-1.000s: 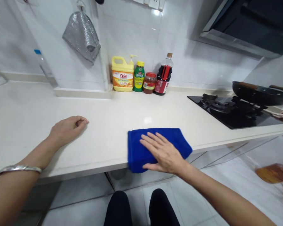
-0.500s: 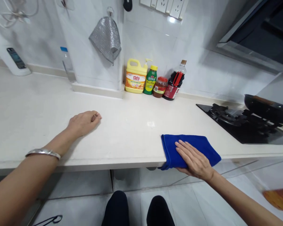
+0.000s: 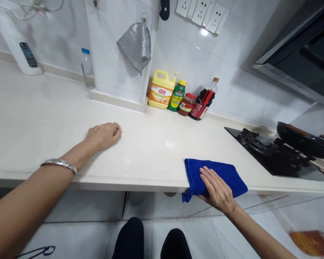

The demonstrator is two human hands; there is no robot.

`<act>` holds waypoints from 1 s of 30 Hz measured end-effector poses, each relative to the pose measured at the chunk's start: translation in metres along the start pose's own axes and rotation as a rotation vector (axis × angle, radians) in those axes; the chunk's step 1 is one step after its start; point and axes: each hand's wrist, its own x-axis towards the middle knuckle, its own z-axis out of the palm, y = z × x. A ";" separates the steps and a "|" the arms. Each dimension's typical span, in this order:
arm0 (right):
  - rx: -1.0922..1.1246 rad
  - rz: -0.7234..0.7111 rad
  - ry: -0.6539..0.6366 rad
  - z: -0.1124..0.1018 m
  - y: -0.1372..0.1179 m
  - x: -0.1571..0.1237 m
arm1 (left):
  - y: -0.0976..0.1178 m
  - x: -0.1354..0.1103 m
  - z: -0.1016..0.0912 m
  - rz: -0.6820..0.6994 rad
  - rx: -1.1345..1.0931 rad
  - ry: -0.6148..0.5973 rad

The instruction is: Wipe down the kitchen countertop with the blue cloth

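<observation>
My right hand [image 3: 217,192] is on a folded blue cloth [image 3: 230,176] at the counter's front edge. Its fingers lie close together over the cloth, and the thumb is at the lower side by the edge, partly hidden. One corner of the cloth hangs over the edge. To the left, my left hand [image 3: 104,136] rests on the pale countertop [image 3: 148,154] in a loose fist, with nothing visible in it. A silver bangle [image 3: 59,163] circles that wrist.
Along the wall stand a yellow detergent jug [image 3: 161,91], a green bottle [image 3: 177,96], a red-lidded jar [image 3: 187,105] and a dark sauce bottle [image 3: 202,102]. A black gas hob [image 3: 275,154] with a wok [image 3: 305,140] is at right. A clear bottle [image 3: 88,72] and white bottle [image 3: 24,54] stand at left.
The camera view has tilted and shifted slightly. Both hands keep nearly the same places, the right one still on the blue cloth at the edge.
</observation>
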 end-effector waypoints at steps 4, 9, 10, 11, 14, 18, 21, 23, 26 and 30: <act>0.003 -0.009 0.023 0.003 -0.014 0.014 | 0.002 -0.003 -0.002 0.003 0.009 -0.006; 0.008 -0.053 0.039 0.006 -0.030 0.034 | 0.004 -0.004 -0.001 0.009 0.001 -0.006; 0.007 -0.059 0.041 0.006 -0.032 0.037 | 0.004 -0.004 0.000 0.008 0.000 0.000; 0.007 -0.061 0.039 0.006 -0.034 0.039 | 0.004 -0.004 0.000 0.005 -0.001 0.006; 0.010 -0.070 0.024 0.005 -0.041 0.050 | 0.004 -0.001 0.002 -0.003 0.006 0.026; 0.032 -0.066 0.029 0.009 -0.064 0.076 | 0.005 0.000 0.002 -0.017 0.014 0.015; 0.071 -0.031 0.056 0.016 -0.088 0.102 | 0.006 -0.001 0.002 -0.029 0.009 0.003; 0.092 -0.006 0.080 0.020 -0.105 0.120 | 0.007 -0.001 0.002 -0.034 0.008 0.009; 0.112 0.039 0.122 0.026 -0.128 0.142 | 0.008 -0.001 0.002 -0.041 0.026 0.016; 0.131 0.095 0.148 0.029 -0.146 0.163 | 0.008 0.002 0.000 -0.072 0.057 -0.009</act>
